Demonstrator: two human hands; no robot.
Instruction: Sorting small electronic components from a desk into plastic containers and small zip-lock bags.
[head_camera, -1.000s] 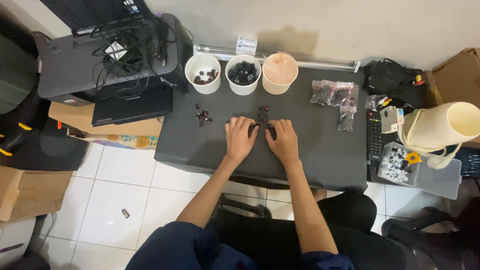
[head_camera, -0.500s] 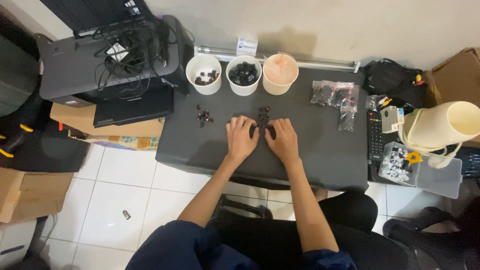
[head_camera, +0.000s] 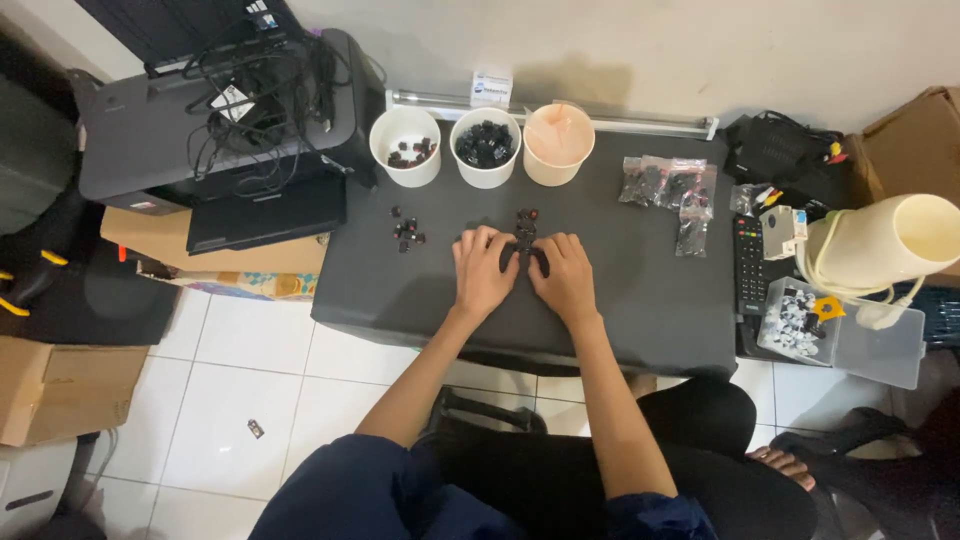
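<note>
At the centre of the frame, the left hand (head_camera: 483, 272) and right hand (head_camera: 566, 277) rest side by side on the dark table (head_camera: 650, 300), fingers curled around small black parts (head_camera: 524, 232); how tightly they pinch cannot be told. Three cups (head_camera: 484, 146) stand above.

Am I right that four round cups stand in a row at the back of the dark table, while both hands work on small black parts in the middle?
Not quite: the head view shows three round cups, not four, in a row at the back of the dark table. The rest holds: the left hand and right hand are together on small black parts in the middle.
</note>
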